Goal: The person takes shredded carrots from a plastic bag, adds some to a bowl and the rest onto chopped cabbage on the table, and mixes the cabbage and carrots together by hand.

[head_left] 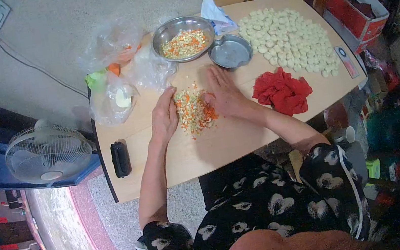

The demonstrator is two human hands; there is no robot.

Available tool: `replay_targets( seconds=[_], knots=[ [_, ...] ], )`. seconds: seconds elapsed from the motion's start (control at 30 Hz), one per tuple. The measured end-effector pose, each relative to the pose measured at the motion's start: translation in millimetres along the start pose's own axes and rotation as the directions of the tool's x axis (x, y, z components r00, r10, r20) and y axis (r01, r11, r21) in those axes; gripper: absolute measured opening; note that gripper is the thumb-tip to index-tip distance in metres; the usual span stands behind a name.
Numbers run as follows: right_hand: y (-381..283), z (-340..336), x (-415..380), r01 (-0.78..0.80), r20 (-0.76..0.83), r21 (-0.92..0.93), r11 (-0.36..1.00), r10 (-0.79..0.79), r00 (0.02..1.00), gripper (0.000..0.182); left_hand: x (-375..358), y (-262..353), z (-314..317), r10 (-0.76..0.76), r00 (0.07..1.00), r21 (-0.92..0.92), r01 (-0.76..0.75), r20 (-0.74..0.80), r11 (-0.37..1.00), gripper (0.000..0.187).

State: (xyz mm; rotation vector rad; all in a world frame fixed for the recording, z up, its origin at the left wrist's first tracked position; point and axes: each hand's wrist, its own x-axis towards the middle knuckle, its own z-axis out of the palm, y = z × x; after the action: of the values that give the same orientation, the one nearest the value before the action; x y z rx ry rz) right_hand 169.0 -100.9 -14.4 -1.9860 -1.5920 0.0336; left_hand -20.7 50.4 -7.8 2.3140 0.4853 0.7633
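Two hands: the left hand (163, 117) is open and loosely curved along the left side of the chopped vegetable heap (192, 110); the right hand (223, 93) is open too, fingers extended, thumb side at the heap's right edge. Neither appears to grip anything.
Chopped vegetables: orange and pale bits, loose on the table (135, 134), between the palms.
Step in hand: apparently drawing the scattered bits together.
Next move: it would call for low, cupped palms and light inward pressure, so bits don't slip out at the near end.
Steel bowl: beyond the heap (180, 24), holding similar bits.
Small metal pan: beyond and right of the heap (230, 51).
Dough pieces: farther right of the heap (290, 38), many, pale.
Red bundle: right of the heap (285, 93), crumpled.
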Motion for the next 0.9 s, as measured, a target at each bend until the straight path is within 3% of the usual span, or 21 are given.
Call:
replay_targets(
  seconds=[0.1,0.2,0.33,0.4,0.43,0.5,0.6,0.63,0.67,0.7,0.73,0.8,0.83,0.9],
  knots=[
    [5,12,14,-0.122,0.051,-0.042,0.992,0.124,0.991,0.077,6,-2,2,0.019,1.0,0.069,-0.018,-0.013,0.997,0.035],
    [5,15,26,-0.13,0.012,-0.032,0.991,0.13,0.991,0.073,14,-5,4,0.058,0.998,0.157,-0.054,-0.019,0.986,0.036],
    [-4,6,22,0.057,0.152,0.29,0.955,-0.105,0.983,0.06,7,10,11,0.113,0.993,0.121,-0.114,0.022,0.986,0.037],
    [-11,-3,16,0.115,0.185,0.546,0.83,-0.253,0.95,0.051,0,31,5,-0.016,0.998,-0.056,0.019,0.061,0.998,0.037],
    [-5,3,17,0.152,0.09,0.476,0.866,-0.22,0.971,0.048,-3,37,3,-0.075,0.994,-0.139,0.087,0.085,0.986,0.037],
    [11,18,29,0.198,-0.11,0.322,0.926,-0.171,0.979,0.043,-1,27,2,-0.043,0.999,-0.068,0.043,-0.001,0.997,0.037],
    [19,26,48,0.142,-0.037,0.131,0.981,-0.138,0.99,0.043,2,15,5,-0.101,0.995,-0.024,0.101,-0.011,0.995,0.038],
    [16,27,45,0.191,0.04,0.2,0.961,-0.203,0.978,0.043,1,14,7,-0.136,0.991,-0.019,0.136,0.003,0.991,0.039],
    [15,27,43,0.236,0.11,0.27,0.933,-0.274,0.955,0.043,-2,14,11,-0.057,0.998,-0.035,0.055,-0.034,0.998,0.039],
    [11,23,42,0.273,0.173,0.342,0.899,-0.345,0.922,0.043,-4,22,11,-0.125,0.992,-0.094,0.123,-0.013,0.988,0.038],
    [2,12,35,0.171,0.193,0.465,0.869,-0.288,0.938,0.045,-5,35,7,-0.192,0.981,-0.152,0.191,0.013,0.97,0.037],
    [-14,-15,17,-0.032,0.251,0.668,0.743,-0.185,0.95,0.049,-8,34,8,-0.192,0.981,-0.17,0.184,-0.034,0.968,0.036],
    [-15,-23,10,0.038,0.198,0.541,0.84,-0.171,0.965,0.052,-10,23,10,-0.128,0.986,-0.128,0.114,-0.106,0.985,0.035],
    [-15,-33,-3,0.149,0.09,0.234,0.961,-0.174,0.981,0.059,-16,10,12,-0.166,0.966,-0.213,0.123,-0.197,0.969,0.034]
  ],
)
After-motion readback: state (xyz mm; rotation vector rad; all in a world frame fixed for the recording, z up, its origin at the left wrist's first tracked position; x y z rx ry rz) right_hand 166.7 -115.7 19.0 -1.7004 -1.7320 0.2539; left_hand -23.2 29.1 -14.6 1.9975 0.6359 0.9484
